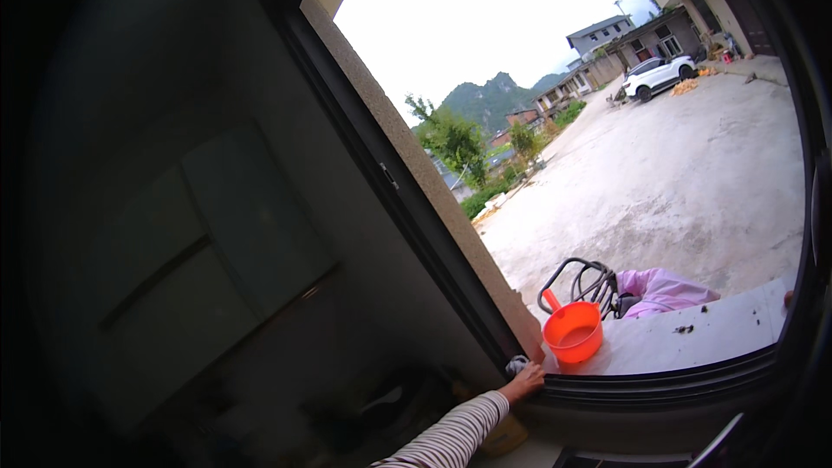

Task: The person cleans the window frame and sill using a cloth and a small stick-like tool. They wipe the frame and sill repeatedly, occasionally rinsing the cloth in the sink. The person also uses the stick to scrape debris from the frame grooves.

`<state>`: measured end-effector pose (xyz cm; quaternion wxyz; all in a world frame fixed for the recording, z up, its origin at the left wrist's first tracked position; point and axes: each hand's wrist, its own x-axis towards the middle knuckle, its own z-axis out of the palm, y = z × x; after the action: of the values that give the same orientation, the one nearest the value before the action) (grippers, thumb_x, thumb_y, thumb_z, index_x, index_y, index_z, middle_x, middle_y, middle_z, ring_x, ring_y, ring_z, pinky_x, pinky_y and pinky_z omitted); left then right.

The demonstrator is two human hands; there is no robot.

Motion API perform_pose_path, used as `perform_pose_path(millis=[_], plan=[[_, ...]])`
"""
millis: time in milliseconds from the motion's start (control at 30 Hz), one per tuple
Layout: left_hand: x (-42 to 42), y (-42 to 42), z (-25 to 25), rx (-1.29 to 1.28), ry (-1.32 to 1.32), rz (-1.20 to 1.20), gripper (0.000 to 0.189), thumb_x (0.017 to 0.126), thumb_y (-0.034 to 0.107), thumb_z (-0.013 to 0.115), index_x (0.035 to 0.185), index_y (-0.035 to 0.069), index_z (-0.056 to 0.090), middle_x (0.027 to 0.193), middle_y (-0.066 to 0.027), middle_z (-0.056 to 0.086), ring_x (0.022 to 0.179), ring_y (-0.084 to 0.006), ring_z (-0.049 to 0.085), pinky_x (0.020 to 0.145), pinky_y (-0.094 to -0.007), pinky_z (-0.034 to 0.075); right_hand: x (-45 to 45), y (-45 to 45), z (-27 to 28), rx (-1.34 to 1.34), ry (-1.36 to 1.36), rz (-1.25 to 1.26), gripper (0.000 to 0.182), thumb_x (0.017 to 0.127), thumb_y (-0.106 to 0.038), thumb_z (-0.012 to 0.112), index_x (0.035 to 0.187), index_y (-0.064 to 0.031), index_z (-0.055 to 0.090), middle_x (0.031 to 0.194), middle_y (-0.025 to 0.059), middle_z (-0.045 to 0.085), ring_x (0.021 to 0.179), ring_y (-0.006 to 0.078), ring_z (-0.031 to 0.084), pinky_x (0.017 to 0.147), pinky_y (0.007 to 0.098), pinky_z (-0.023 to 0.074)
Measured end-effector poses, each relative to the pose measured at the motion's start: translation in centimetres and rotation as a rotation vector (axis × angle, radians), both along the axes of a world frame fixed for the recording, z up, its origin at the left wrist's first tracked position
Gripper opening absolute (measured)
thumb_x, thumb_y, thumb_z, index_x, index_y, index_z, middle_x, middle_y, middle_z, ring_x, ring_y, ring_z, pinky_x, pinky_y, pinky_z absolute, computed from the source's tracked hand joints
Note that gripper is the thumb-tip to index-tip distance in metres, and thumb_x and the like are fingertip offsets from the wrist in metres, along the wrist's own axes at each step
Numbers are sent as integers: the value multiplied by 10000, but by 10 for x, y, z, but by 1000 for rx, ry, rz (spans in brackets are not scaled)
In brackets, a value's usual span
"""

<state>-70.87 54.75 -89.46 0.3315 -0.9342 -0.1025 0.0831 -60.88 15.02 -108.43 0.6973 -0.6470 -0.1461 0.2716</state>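
Observation:
My left hand (525,382), in a striped sleeve, reaches to the lower corner of a dark metal window frame (650,385). A crumpled grey-and-white cloth (517,364) is bunched at the fingers, pressed into that corner; part of it is hidden by the hand. Just beyond the frame, an orange plastic dipper (573,333) with a stub handle stands on the pale outer sill (656,344). Dark crumbs of dirt (684,329) are scattered along the sill. My right hand is out of view.
Past the sill are a black tubular metal frame with coiled hose (588,279) and pink fabric (663,292). A white car (658,75) is parked on the concrete yard (682,175). Dim cabinets (214,240) fill the left. A yellowish container (506,437) sits below my forearm.

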Motion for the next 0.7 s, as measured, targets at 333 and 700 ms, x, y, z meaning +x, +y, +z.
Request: perform_pose_path(millis=[333, 700], plan=[[163, -139, 229, -548, -445, -35, 678, 682, 128, 675, 1311, 136, 424, 1116, -136, 583, 1021, -340, 576, 824, -407, 492, 35, -8, -29, -24, -183, 4, 170, 860, -158, 535, 847, -8, 615, 716, 165, 635, 653, 268, 591, 598, 397, 471], [150, -170, 806, 676, -745, -465, 490, 794, -12, 565, 1268, 95, 494, 1179, -165, 546, 1062, -349, 533, 900, -421, 429, 1, -17, 46, -388, -223, 335, 382, 875, -414, 507, 919, -55, 628, 801, 242, 625, 725, 417, 595, 627, 496, 448]])
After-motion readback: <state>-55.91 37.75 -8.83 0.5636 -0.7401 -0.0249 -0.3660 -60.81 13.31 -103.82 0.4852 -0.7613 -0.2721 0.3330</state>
